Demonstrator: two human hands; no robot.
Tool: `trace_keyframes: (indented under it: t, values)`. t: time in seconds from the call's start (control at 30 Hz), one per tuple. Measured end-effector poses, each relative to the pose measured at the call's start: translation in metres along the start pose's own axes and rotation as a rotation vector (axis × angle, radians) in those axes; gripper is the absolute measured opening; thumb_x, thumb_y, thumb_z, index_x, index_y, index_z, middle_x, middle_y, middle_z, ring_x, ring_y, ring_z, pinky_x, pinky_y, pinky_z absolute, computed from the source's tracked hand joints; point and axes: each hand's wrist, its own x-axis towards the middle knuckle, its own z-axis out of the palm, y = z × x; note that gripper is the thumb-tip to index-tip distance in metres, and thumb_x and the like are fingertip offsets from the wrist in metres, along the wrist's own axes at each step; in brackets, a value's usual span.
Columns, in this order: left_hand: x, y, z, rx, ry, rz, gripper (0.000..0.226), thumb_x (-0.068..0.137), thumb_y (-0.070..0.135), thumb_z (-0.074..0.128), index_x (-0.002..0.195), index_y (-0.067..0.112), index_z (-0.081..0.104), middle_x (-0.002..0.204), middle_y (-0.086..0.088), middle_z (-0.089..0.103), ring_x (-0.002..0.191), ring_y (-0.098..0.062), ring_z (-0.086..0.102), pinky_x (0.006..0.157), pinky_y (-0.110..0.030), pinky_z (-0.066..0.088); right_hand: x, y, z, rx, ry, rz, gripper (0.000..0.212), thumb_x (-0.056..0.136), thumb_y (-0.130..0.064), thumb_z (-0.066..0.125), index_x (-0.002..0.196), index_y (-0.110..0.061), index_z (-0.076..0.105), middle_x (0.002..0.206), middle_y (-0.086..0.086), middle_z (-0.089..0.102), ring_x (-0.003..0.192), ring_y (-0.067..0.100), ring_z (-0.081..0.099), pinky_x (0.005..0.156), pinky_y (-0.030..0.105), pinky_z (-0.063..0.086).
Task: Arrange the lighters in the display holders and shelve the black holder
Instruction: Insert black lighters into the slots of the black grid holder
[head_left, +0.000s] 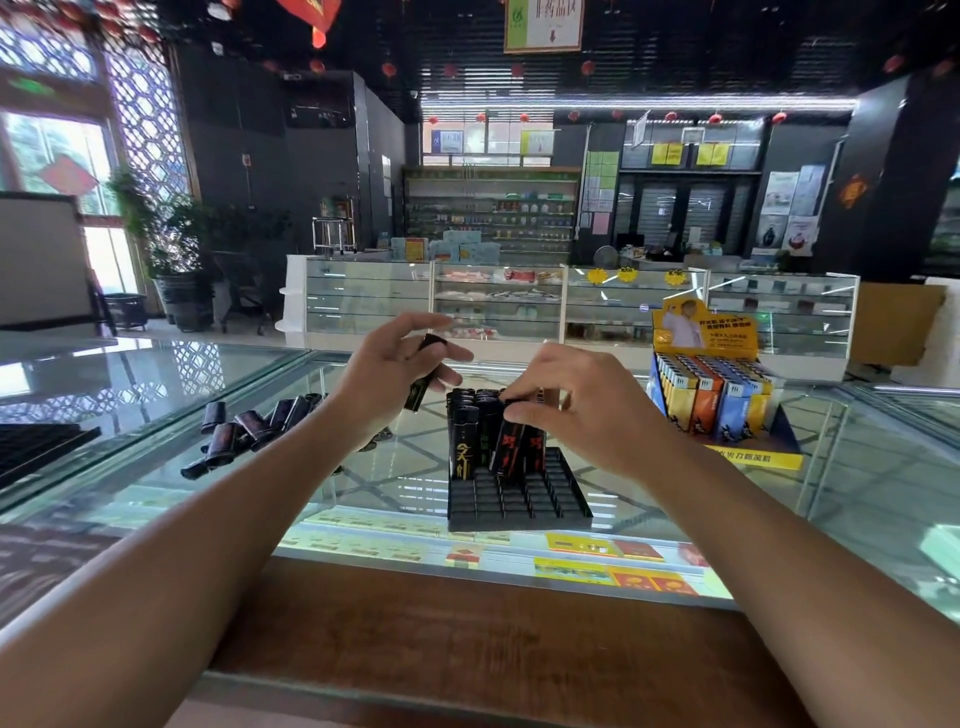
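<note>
Left hand (387, 371) pinches a loose lighter (420, 395), seemingly light and slick, left of the black holder (519, 514); right hand (576, 410) pinches a slotted lighter (506, 449) by its cap.

Head view. A black holder (519, 501) sits at the centre of the glass desk (857, 467), its far rows filled with standing lighters (464, 434) and its near slots bare. The right hand (582, 410) pinches the top of a tilted red-printed lighter (506, 452) in the front filled row. The left hand (389, 376), at 10 o'clock of the holder, grips a black lighter (422, 382) above the desk. Loose lighters (249, 431) lie heaped at 9 o'clock. A yellow display holder (711, 400) stands at 2 o'clock.
</note>
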Motion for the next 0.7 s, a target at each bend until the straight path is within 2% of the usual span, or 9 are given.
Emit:
trace_keyframes:
  t: [0.1, 0.27, 0.33, 0.4, 0.47, 0.6, 0.7]
  values:
    - [0.002, 0.000, -0.002, -0.012, 0.044, 0.013, 0.021, 0.102, -0.001, 0.058, 0.121, -0.008, 0.063, 0.105, -0.024, 0.076, 0.079, -0.035, 0.073, 0.072, -0.032, 0.060, 0.000, 0.002, -0.003, 0.028, -0.018, 0.022, 0.015, 0.093, -0.029, 0.079, 0.107, -0.027, 0.083, 0.094, -0.021, 0.065, 0.084, 0.006, 0.066, 0.076, 0.044, 0.055]
    - [0.001, 0.003, -0.001, -0.024, 0.106, -0.018, 0.018, 0.097, 0.004, 0.069, 0.113, -0.001, 0.074, 0.095, -0.020, 0.076, 0.079, -0.030, 0.076, 0.080, -0.039, 0.064, -0.001, 0.003, -0.004, 0.036, -0.037, 0.042, 0.017, 0.090, -0.032, 0.082, 0.106, -0.028, 0.083, 0.094, -0.020, 0.064, 0.087, 0.005, 0.065, 0.081, 0.047, 0.055]
    - [0.000, 0.004, -0.001, -0.024, 0.092, -0.020, 0.020, 0.095, 0.007, 0.071, 0.114, 0.003, 0.076, 0.095, -0.013, 0.078, 0.081, -0.022, 0.075, 0.076, -0.031, 0.062, -0.001, 0.002, -0.003, 0.024, -0.031, 0.039, 0.016, 0.088, -0.035, 0.083, 0.104, -0.031, 0.081, 0.096, -0.018, 0.064, 0.088, 0.007, 0.065, 0.081, 0.048, 0.055]
    - [0.000, 0.008, -0.002, 0.043, 0.079, -0.023, 0.020, 0.094, 0.014, 0.073, 0.113, 0.012, 0.078, 0.093, -0.005, 0.080, 0.081, -0.011, 0.072, 0.067, -0.021, 0.052, 0.000, -0.001, -0.001, 0.022, -0.023, 0.041, 0.013, 0.089, -0.039, 0.082, 0.097, -0.031, 0.077, 0.095, -0.016, 0.065, 0.085, 0.009, 0.065, 0.078, 0.047, 0.056]
    - [-0.001, 0.011, -0.002, 0.024, 0.077, -0.044, 0.018, 0.094, 0.016, 0.073, 0.111, 0.018, 0.079, 0.094, -0.005, 0.080, 0.080, -0.008, 0.069, 0.062, -0.020, 0.045, 0.000, -0.002, 0.001, 0.022, -0.011, 0.035, 0.014, 0.092, -0.043, 0.077, 0.091, -0.030, 0.074, 0.091, -0.015, 0.064, 0.079, 0.008, 0.064, 0.074, 0.045, 0.056]
    - [-0.004, 0.015, 0.001, -0.113, 0.070, -0.062, 0.022, 0.096, 0.019, 0.067, 0.113, 0.012, 0.079, 0.103, -0.016, 0.077, 0.088, -0.022, 0.069, 0.069, -0.030, 0.053, 0.000, -0.006, 0.004, -0.021, 0.077, 0.077, 0.018, 0.098, -0.047, 0.068, 0.090, -0.032, 0.075, 0.089, -0.019, 0.064, 0.074, 0.004, 0.063, 0.069, 0.037, 0.052]
    - [-0.006, 0.017, 0.006, -0.159, 0.035, -0.051, 0.025, 0.098, 0.013, 0.064, 0.118, 0.002, 0.075, 0.098, -0.016, 0.078, 0.084, -0.025, 0.071, 0.069, -0.030, 0.059, 0.001, -0.013, 0.009, 0.091, 0.178, 0.157, 0.014, 0.096, -0.047, 0.070, 0.092, -0.033, 0.070, 0.088, -0.019, 0.069, 0.075, 0.004, 0.064, 0.068, 0.035, 0.052]
